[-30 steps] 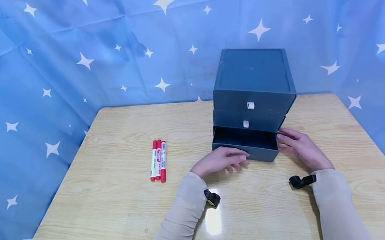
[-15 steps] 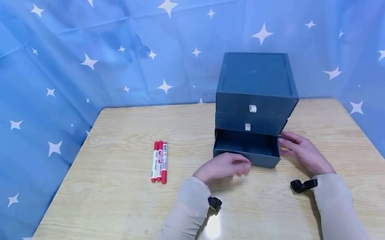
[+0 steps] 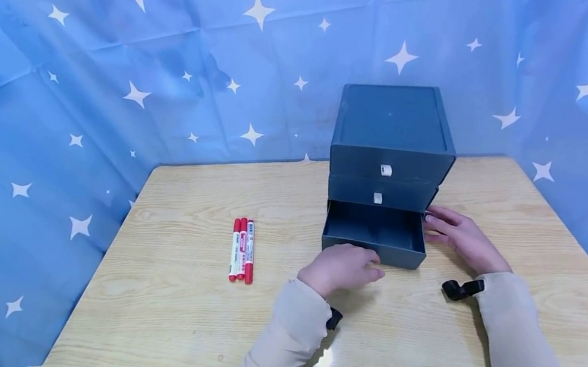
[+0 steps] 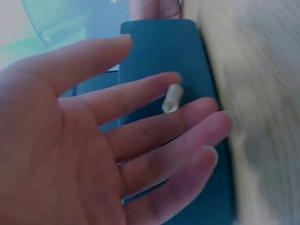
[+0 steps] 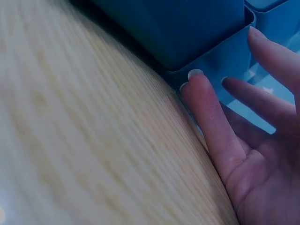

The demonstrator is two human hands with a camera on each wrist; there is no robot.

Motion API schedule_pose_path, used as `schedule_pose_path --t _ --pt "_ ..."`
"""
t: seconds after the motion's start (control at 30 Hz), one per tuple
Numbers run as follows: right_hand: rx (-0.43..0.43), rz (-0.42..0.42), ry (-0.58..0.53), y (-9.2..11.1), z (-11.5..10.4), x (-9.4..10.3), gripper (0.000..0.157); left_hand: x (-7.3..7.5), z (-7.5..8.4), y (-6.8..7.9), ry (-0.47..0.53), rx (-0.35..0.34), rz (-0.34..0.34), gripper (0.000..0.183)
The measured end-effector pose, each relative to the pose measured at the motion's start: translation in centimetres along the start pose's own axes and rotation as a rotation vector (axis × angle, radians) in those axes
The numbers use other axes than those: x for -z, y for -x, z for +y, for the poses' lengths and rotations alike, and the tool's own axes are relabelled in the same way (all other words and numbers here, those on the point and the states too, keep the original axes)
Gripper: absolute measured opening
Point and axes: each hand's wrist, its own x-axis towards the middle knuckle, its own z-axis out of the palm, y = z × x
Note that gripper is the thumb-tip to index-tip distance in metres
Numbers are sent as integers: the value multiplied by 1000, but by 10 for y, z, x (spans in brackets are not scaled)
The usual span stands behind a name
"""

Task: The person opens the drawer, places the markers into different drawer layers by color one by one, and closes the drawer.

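Observation:
A dark blue cabinet of stacked drawers stands on the right part of the table, its bottom drawer pulled out with a bare inside. My left hand is at the front of that drawer. In the left wrist view its fingers are nearly straight, and the drawer's small white pull tab shows between index and middle fingertips; the thumb stays apart from it. Whether those fingertips press the tab, I cannot tell. Beside the cabinet's lower right side rests my right hand, fingers extended toward the cabinet and holding nothing.
Three red-capped markers lie side by side on the wooden table, left of the cabinet. Two upper drawers are closed, each with a white tab. A blue star-patterned cloth hangs behind and along the sides.
The bottom drawer has slid further out toward me, and my left hand has come back with it. My right hand has stayed beside the cabinet. The head view has tilted slightly.

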Motion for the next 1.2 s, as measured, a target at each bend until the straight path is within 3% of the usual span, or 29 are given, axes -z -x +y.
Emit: schedule_pose_path --t 0.3,0.57,0.73,1.2 --pt "2 -1 -15 -5 -2 1 67 4 16 10 -135 68 42 22" --pt "-5 -3 0 -6 -3 2 66 3 20 12 -148 98 59 30" --pt "-1 0 6 -5 -3 3 66 4 23 11 -149 74 62 29" --pt "-14 12 30 0 1 0 66 0 31 16 -103 99 -27 48"
